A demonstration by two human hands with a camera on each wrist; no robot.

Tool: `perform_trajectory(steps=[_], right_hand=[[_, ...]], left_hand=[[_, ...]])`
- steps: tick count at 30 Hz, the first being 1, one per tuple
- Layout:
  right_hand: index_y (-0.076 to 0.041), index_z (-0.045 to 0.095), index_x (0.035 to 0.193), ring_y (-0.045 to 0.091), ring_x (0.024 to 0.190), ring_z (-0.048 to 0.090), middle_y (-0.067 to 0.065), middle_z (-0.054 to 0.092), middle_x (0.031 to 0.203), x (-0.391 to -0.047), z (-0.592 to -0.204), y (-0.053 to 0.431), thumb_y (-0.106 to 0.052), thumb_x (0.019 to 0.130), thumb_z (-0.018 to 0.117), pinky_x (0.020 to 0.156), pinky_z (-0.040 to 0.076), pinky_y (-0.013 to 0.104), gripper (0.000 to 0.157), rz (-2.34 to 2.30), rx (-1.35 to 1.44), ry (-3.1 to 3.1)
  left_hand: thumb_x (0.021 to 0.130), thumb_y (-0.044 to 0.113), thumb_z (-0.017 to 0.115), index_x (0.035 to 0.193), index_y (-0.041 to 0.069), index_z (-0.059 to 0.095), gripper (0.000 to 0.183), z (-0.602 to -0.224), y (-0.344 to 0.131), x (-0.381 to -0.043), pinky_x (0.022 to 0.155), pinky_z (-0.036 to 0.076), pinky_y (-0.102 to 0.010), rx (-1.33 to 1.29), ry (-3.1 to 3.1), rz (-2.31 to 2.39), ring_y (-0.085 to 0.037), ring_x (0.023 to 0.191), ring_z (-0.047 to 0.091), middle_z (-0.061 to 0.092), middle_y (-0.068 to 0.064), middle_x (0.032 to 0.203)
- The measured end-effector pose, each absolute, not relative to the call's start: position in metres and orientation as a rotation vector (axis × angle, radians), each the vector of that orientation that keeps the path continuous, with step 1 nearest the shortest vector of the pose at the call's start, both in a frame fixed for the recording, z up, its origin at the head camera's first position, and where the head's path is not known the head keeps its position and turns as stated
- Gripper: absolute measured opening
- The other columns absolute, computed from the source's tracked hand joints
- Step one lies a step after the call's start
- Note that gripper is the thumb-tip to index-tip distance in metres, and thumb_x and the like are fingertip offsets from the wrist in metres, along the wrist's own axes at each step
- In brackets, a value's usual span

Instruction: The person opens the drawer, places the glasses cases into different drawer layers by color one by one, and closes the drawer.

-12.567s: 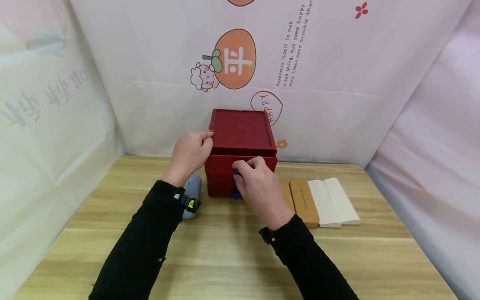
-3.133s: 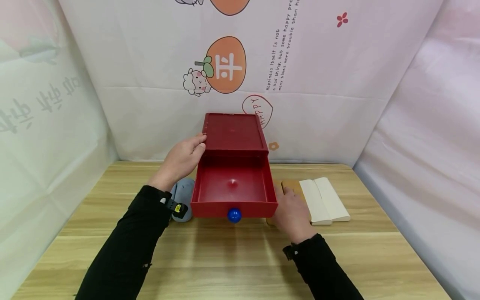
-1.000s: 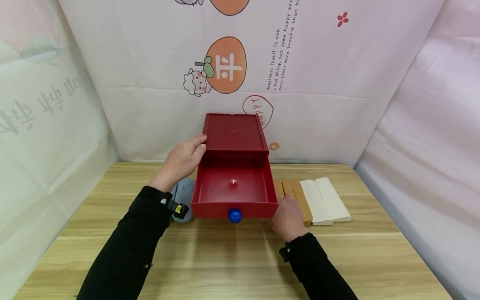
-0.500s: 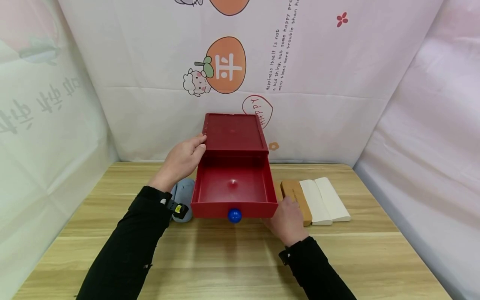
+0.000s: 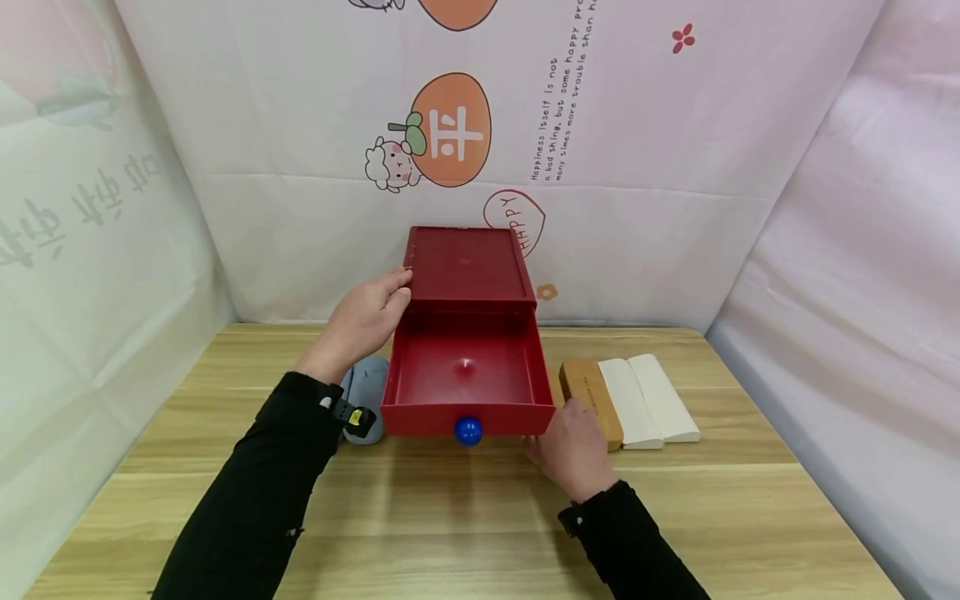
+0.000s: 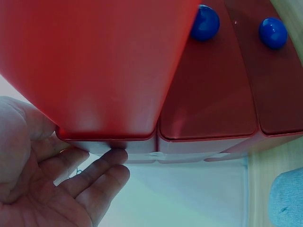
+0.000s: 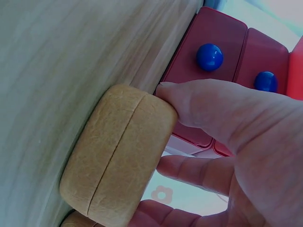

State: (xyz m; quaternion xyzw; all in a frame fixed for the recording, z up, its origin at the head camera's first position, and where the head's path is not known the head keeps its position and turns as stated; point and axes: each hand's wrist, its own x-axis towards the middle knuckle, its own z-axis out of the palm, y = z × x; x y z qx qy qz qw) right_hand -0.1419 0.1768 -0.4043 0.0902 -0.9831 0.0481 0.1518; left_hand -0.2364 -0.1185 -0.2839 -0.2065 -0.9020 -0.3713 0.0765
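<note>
Pinching a brown case (image 7: pixel 118 156) between thumb and fingers, at left of centre in the right wrist view, the right hand (image 5: pixel 574 450) sits lower right of the head view's centre, beside the pulled-out drawer (image 5: pixel 427 420). The left hand (image 5: pixel 363 323), left of centre, touches the red cabinet's (image 5: pixel 472 265) side, fingers loosely extended, gripping nothing.

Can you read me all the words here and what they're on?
"Happiness itself is not a bad thing, but some happy… many times more trouble than…", cut off: back cloth
"平": orange fruit, sideways
"HAPPY": heart drawing
Print on brown block: too small.
Writing on left cloth: too faint.
</note>
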Motion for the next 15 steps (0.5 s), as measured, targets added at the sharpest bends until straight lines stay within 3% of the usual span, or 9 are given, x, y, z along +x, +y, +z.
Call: perform_trajectory(steps=[15], right_hand=[[-0.007, 0.069, 0.106, 0.026, 0.062, 0.044, 0.011, 0.049, 0.068, -0.1406, -0.4018, 0.1742, -0.033, 0.077, 0.077, 0.047, 0.045, 0.038, 0.04, 0.261, 0.142, -2.909]], left_hand=[[0.104, 0.035, 0.037, 0.152, 0.008, 0.037, 0.055, -0.2842, -0.1185, -0.2362, 0.114, 0.031, -0.046, -0.616, -2.699, -1.129, -0.022, 0.144, 0.028, 0.031, -0.006, 0.159]])
